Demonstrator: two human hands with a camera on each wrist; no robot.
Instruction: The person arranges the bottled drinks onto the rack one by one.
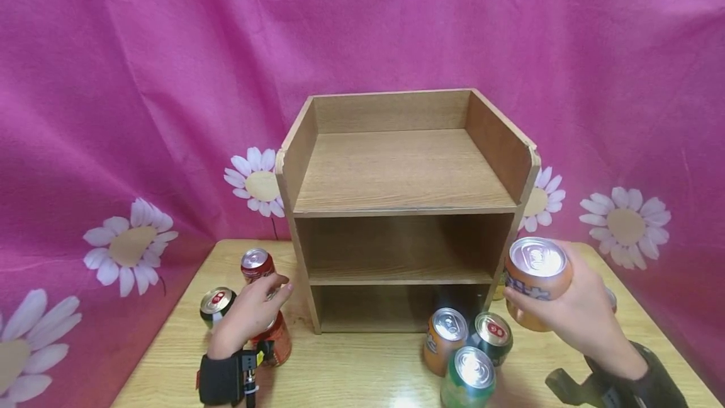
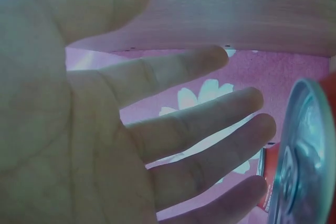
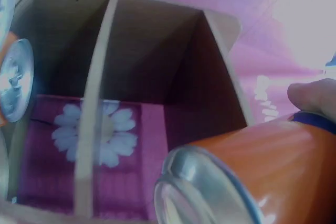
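Observation:
My right hand (image 1: pixel 586 307) grips an orange soda can (image 1: pixel 535 276) upright in the air, right of the wooden shelf (image 1: pixel 396 211). The right wrist view shows that can's silver bottom (image 3: pixel 197 192) and my thumb beside it. On the left, my left hand (image 1: pixel 252 315) hovers over the cans there, its fingers (image 2: pixel 194 124) spread and holding nothing. Below it stands a red can (image 1: pixel 277 342), partly hidden by the hand and wrist. Another red can (image 1: pixel 257 262) stands farther back, and a dark green can (image 1: pixel 217 304) is to the hand's left.
By the shelf's front right stand an orange can (image 1: pixel 446 342), a dark can (image 1: pixel 491 337) and a green can (image 1: pixel 467 379), close together. A yellowish can (image 1: pixel 499 288) and a silver-topped can (image 1: pixel 611 299) are mostly hidden at right. A pink flowered cloth (image 1: pixel 170 80) hangs behind the table (image 1: pixel 351 370).

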